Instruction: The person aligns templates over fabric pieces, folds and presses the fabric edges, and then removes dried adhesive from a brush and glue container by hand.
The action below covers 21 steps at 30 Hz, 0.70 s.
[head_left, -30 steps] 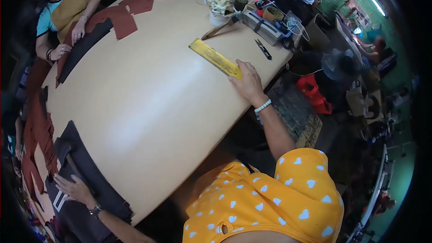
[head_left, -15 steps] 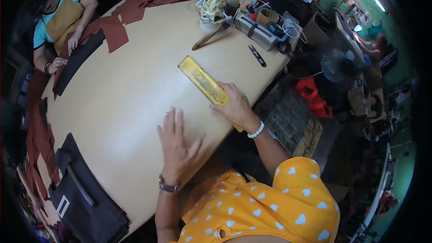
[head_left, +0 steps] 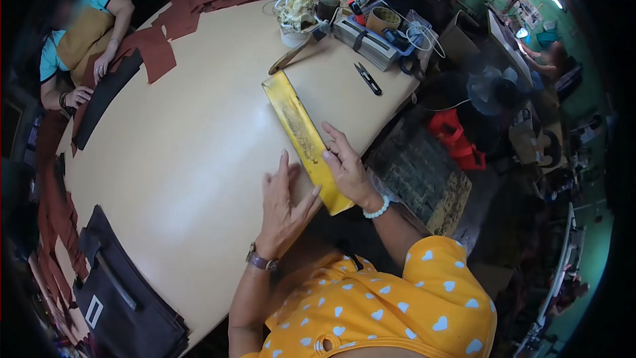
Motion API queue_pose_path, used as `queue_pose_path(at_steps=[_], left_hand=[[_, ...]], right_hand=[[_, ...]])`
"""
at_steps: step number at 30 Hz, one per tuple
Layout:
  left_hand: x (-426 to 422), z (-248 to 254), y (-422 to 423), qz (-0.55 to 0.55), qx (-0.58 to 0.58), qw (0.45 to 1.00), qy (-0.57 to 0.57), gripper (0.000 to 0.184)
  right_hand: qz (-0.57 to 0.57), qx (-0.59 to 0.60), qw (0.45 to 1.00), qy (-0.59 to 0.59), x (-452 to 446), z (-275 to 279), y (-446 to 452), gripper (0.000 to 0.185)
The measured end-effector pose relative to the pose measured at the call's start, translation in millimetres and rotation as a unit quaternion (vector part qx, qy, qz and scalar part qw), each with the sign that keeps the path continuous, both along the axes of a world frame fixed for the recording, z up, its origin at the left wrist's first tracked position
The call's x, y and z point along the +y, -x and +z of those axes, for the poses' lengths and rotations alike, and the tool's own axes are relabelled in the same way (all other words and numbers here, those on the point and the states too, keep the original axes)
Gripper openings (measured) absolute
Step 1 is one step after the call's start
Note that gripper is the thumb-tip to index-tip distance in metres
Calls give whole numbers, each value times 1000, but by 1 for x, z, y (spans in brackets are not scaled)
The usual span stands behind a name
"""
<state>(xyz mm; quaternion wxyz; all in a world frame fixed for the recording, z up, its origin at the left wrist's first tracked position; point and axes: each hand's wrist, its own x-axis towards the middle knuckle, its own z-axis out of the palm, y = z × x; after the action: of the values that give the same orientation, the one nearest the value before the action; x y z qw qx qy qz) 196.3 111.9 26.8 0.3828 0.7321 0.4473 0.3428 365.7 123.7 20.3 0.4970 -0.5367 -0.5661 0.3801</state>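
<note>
A long, flat yellow bar [head_left: 306,139] with a dark, worn patch along its middle lies slantwise on the table. Its near end juts past the table edge. My right hand [head_left: 350,174] is at the bar's right side, fingers apart and stretched forward, the thumb side touching the bar. On the other side is my left hand [head_left: 281,202], open, with the index finger pointing forward and the thumb close to the bar's near left edge. Whether that thumb touches the bar I cannot tell.
Thread snips [head_left: 368,79] lie right of the bar. Beyond its far end are a brush [head_left: 291,57], a white tub [head_left: 293,36] and a grey box [head_left: 366,41]. Dark folded pieces [head_left: 126,285] lie at left. A co-worker [head_left: 86,46] handles brown and black pieces [head_left: 109,99].
The yellow bar has turned slightly, and its near end shows more fully. My right hand has loosened, its fingers spreading. My left hand has moved right, closer to the bar.
</note>
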Motion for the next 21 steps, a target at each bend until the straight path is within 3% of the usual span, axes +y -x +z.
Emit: queue_pose_path(at_steps=[2,4,5,6,8,9,11,13,21], left_hand=[[-3,10,-13,-22,-241,954,180,69],[-3,13,-18,29,-290,934,208,62],[-3,9,-18,44,-315,922,219,61],[-3,8,-17,61,-341,910,230,59],[-4,9,-9,74,-330,915,220,57],[-4,10,-3,79,-326,917,215,56],[-4,7,11,79,-303,923,222,54],[-5,10,17,90,-286,925,235,56],[-8,-6,27,81,-275,922,261,63]], right_hand=[[-30,14,999,11,-4,1,8,46],[-55,-32,997,33,-7,10,11,44],[-114,-159,975,-104,2,4,-3,43],[-168,-279,916,-237,16,-2,-28,43],[-325,-316,878,-155,47,2,-87,41],[-394,-383,819,-167,72,-8,-125,44],[-465,-435,768,-75,102,-15,-186,49],[-450,-409,792,53,127,-12,-225,59],[-367,-428,818,118,148,-9,-245,79]])
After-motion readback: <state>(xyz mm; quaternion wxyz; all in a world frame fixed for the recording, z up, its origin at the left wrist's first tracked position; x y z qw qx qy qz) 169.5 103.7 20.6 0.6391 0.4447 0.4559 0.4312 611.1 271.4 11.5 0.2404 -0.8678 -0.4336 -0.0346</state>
